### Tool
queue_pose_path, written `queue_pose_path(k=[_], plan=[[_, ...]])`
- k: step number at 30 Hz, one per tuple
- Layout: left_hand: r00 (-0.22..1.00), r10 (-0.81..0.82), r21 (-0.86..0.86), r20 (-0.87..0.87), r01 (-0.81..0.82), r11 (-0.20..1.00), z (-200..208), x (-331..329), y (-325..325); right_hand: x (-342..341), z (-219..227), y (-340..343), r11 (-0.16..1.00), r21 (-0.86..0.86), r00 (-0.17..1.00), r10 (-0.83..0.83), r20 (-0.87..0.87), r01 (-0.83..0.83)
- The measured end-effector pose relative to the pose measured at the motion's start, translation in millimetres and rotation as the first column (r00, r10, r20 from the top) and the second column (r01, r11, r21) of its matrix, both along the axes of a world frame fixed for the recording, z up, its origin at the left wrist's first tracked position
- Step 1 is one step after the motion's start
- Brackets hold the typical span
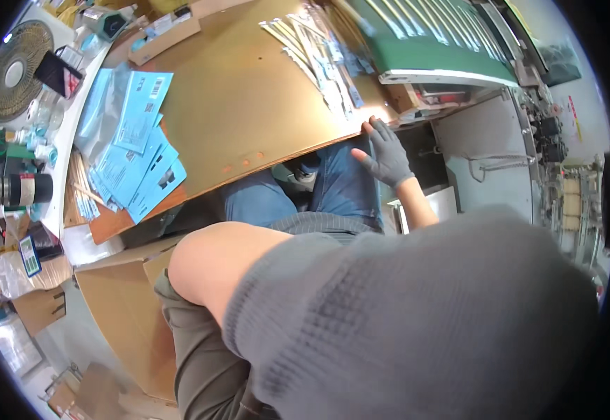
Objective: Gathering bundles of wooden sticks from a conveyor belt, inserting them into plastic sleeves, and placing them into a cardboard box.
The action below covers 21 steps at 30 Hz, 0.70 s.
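My right hand (pixel 387 155), in a grey glove with bare fingertips, is held at the table's front right edge. Its fingers are apart and hold nothing, with the tips close to the wood; I cannot tell whether they touch. Just beyond lies a loose pile of slim wrapped sticks (pixel 329 59) on the brown tabletop (pixel 228 105). Across the lower part of the view stretches a bent arm in a grey short sleeve (pixel 403 308), its bare elbow (pixel 203 269) toward the left. My left hand does not show.
A green conveyor belt (pixel 431 56) carrying slim sticks stands at the far right. Blue printed bags (pixel 140 150) lie on the table's left side, near more sticks (pixel 84 185). A fan (pixel 16 73) and a cardboard box (pixel 119 315) are at the left.
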<state>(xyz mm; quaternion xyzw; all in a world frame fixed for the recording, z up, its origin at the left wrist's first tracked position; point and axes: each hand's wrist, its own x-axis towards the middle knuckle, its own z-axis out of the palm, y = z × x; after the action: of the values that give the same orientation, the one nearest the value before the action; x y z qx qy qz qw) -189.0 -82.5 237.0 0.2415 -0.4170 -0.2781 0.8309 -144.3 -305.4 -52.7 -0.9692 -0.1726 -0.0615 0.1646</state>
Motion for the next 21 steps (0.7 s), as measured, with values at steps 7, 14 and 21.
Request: queue_pose_path(k=[7, 14, 21], plan=[[0.997, -0.024, -0.046, 0.078, 0.027, 0.999, 0, 10, 7, 0, 0, -1, 1.000, 0.001, 1.000, -0.015, -0.010, 0.015], [0.989, -0.052, -0.070, 0.141, 0.062, 0.996, -4, 14, 6, 2, 3, -1, 1.000, 0.007, 1.000, -0.002, -0.014, 0.002], [0.978, -0.056, -0.112, 0.201, 0.080, 0.991, -5, 22, 10, 1, 0, -1, 1.000, 0.000, 1.000, 0.006, -0.008, -0.006]])
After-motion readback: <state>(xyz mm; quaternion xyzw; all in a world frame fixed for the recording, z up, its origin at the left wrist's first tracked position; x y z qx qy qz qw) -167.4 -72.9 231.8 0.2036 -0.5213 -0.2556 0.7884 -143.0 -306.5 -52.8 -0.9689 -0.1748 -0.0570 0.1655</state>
